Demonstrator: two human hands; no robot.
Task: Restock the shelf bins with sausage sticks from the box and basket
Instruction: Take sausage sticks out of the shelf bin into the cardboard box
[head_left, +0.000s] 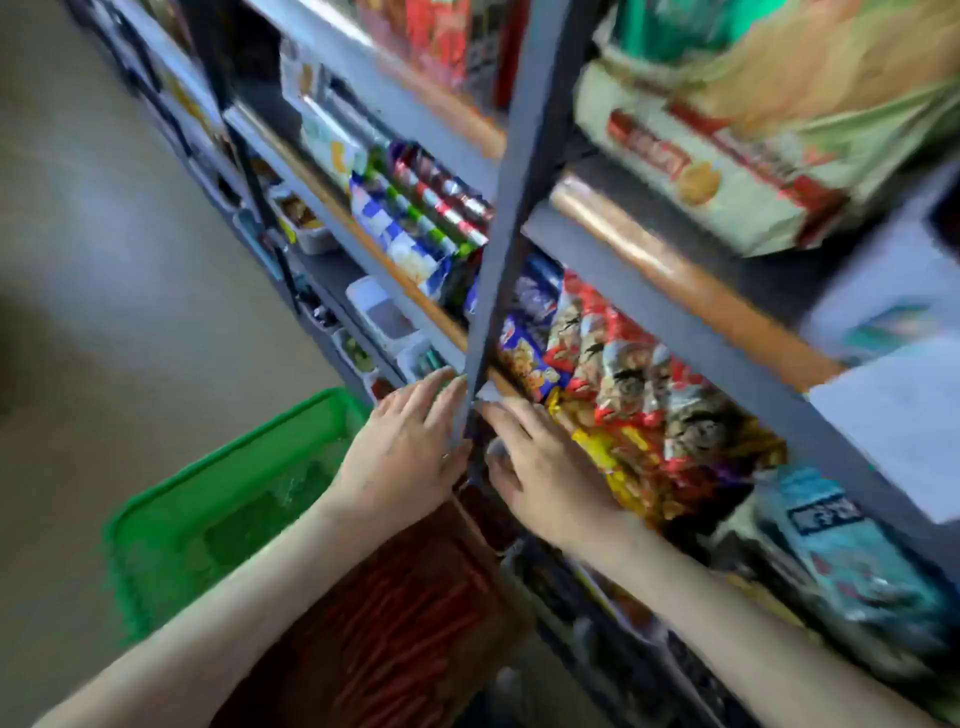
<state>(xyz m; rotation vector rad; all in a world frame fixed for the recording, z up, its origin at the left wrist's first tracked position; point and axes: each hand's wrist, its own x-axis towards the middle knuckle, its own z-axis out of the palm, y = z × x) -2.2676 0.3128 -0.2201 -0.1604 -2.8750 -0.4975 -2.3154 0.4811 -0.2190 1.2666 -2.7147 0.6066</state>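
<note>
The picture is blurred by motion. My left hand reaches toward the shelf with straight fingers, just left of a grey upright post. My right hand reaches in on the post's right side, fingers extended toward the snack packets; I cannot see anything held in either hand. Below my forearms stands a brown box full of red sausage sticks. A green plastic basket sits on the floor to its left. White shelf bins line the shelf beyond my left hand.
Red and yellow snack bags fill the shelf by my right hand. Blue and green packets sit one shelf up, large bags higher still. Teal packets lie at lower right. Bare grey floor spreads to the left.
</note>
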